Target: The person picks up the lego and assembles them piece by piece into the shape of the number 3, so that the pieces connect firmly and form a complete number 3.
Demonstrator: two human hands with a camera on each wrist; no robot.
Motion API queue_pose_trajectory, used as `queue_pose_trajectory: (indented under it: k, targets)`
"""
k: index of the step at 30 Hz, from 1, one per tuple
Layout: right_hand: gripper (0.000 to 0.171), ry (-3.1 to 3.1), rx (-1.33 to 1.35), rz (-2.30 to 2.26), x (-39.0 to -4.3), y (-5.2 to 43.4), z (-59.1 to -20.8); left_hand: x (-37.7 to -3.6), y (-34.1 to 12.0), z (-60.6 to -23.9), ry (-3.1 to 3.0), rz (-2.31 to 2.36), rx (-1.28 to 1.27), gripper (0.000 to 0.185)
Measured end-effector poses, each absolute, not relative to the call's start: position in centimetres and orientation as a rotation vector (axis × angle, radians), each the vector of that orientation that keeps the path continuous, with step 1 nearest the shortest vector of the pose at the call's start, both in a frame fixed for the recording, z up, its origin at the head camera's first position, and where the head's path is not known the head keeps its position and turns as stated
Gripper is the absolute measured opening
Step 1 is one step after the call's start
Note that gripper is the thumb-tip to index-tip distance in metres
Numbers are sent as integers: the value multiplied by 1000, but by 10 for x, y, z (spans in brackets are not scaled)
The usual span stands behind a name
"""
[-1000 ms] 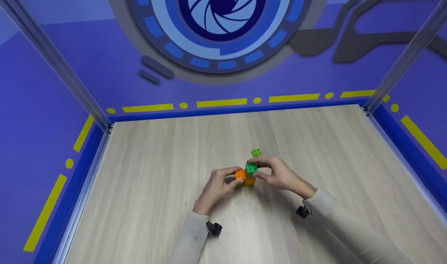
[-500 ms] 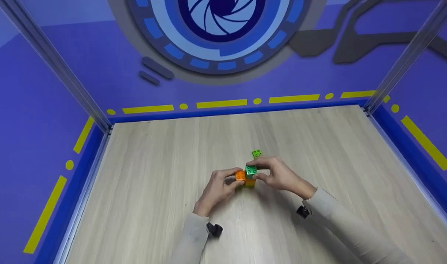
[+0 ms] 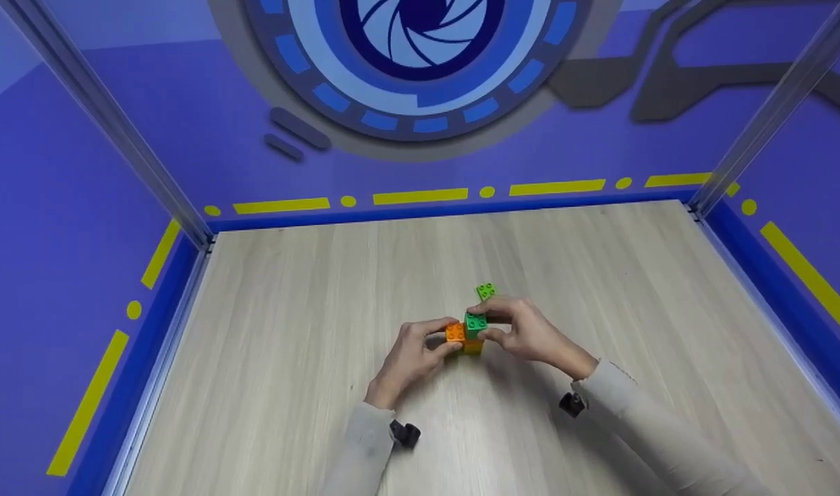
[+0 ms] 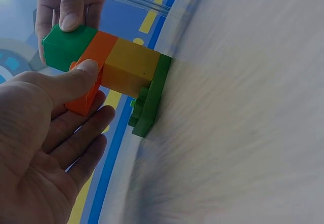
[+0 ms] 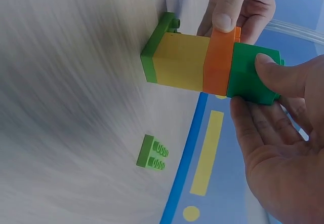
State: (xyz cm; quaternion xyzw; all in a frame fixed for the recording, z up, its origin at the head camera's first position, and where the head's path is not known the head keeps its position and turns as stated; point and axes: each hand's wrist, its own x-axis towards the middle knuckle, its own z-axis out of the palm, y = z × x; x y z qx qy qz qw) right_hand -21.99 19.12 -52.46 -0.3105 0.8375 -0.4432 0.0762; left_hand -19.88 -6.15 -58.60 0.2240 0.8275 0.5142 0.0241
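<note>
A small tower of toy building blocks stands on the table. At its foot is a flat green piece (image 4: pixel 154 100) with studs, bearing a yellow block (image 5: pixel 181 62). Above that lies an orange block (image 3: pixel 455 333), jutting out to the left. A darker green block (image 3: pixel 475 324) tops the orange one, their faces meeting in both wrist views. My left hand (image 3: pixel 413 351) pinches the jutting end of the orange block between thumb and fingers. The green block is held by my right hand (image 3: pixel 533 333), thumb on one side and fingers on the other.
A light green block (image 3: pixel 485 290) lies on the wooden table (image 3: pixel 310 310) just beyond my right hand, studs up. Blue-purple panels (image 3: pixel 420 165) with yellow markings wall in the back and both sides.
The green block has come down a little against the orange block, with my right hand. My left hand keeps its pinch on the orange block. The head view has shifted slightly.
</note>
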Motion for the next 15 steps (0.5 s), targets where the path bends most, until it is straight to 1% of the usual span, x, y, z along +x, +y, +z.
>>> queue_pose_trajectory:
  k: [7, 15]
  targets:
    - [39, 2472, -955, -1311, -222, 193, -522, -198, -61, -585, 2564, 1597, 704, 42]
    - [42, 2508, -994, -1265, -225, 196, -516, -198, -61, -586, 2559, 1601, 701, 37]
